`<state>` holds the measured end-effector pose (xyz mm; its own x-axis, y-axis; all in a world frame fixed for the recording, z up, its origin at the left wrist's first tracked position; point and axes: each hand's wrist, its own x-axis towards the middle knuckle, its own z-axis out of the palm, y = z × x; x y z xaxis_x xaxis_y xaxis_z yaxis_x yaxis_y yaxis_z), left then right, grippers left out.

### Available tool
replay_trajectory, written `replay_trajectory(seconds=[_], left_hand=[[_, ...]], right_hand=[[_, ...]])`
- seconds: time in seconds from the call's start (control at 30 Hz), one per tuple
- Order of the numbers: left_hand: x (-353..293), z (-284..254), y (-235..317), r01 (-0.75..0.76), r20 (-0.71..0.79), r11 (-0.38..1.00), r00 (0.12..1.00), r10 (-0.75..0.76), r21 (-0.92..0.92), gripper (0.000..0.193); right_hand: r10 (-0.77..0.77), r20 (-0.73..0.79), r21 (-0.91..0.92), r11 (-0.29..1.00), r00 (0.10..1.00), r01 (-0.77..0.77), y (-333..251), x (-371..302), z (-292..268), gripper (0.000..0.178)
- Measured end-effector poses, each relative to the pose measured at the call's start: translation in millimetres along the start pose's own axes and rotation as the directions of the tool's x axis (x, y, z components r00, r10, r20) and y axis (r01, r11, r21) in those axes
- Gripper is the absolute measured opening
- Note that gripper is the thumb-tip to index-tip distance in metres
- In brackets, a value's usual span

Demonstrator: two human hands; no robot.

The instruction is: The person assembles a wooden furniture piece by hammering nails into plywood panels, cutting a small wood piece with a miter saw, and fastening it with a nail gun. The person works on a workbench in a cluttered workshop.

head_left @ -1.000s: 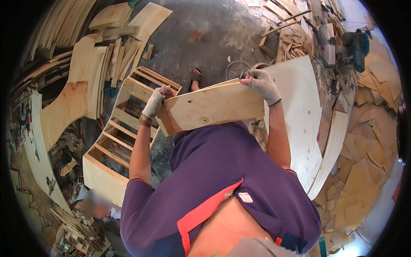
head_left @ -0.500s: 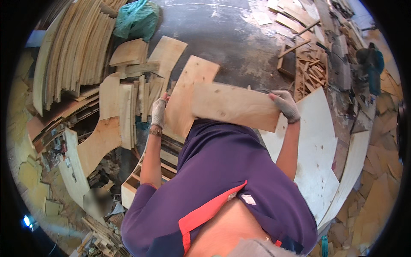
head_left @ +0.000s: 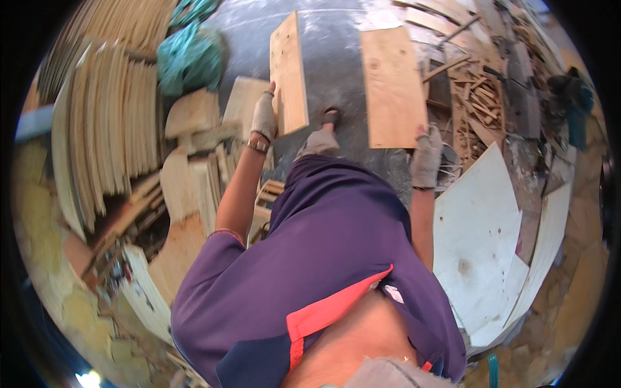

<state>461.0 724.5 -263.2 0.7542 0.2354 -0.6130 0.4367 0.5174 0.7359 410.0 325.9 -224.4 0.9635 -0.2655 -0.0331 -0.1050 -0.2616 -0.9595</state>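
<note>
Left hand (head_left: 264, 118) clamped on plywood board (head_left: 290, 74) by left edge; right hand (head_left: 427, 159) clamped on second board (head_left: 393, 90) at near corner; hands well apart. Boards separated, each held singly, neither set down yet. White panel (head_left: 477, 239) at right; stacked planks (head_left: 113, 119), green bag (head_left: 189, 59) farther off.

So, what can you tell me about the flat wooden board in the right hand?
The pale tan, flat, rectangular wooden board shows wood grain and several darker knots. It looks like plywood. Its long sides point away from the person, with one broad face toward the camera. The pale-gloved right hand holds it at the near right corner; it appears raised above the grey floor, and nothing else clearly touches it.
</note>
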Motion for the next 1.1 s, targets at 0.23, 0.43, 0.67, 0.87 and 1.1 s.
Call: replay_trajectory(seconds=[0.23, 0.43, 0.67, 0.87, 1.1], left_hand=[[70.3, 140.7, 18.0, 0.177, 0.382, 0.963, 0.920, -0.088, -0.205, 0.078], [106.0, 219.6, 26.8, 0.014, 0.498, 0.996, 0.865, -0.058, 0.093, 0.067], [141.3, 318.1, 10.5, -0.549, 0.667, 0.820, 0.673, 0.321, 0.160, 0.052], [168.8, 418.6, -33.3, -0.676, 0.950, 0.737, 0.247, 0.192, 0.027, 0.076], [213.3, 573.4, -59.7, -0.897, 0.994, 0.433, -0.060, 0.093, -0.095, 0.057]], right_hand=[[-0.229, -0.141, -0.192, 0.961, 0.963, 0.200, -94.8, 73.5, 131.5, 0.029], [-0.177, -0.209, -0.058, 0.984, 0.962, 0.168, -114.8, 102.7, 156.8, 0.027], [-0.033, -0.270, 0.205, 0.975, 0.962, 0.091, -71.5, 149.0, 74.2, 0.053], [-0.119, -0.519, -0.081, 0.993, 0.846, 0.089, -49.1, 199.7, -0.4, 0.065], [-0.260, -0.433, -0.348, 0.931, 0.863, 0.106, -3.6, 294.8, -114.4, 0.030]])
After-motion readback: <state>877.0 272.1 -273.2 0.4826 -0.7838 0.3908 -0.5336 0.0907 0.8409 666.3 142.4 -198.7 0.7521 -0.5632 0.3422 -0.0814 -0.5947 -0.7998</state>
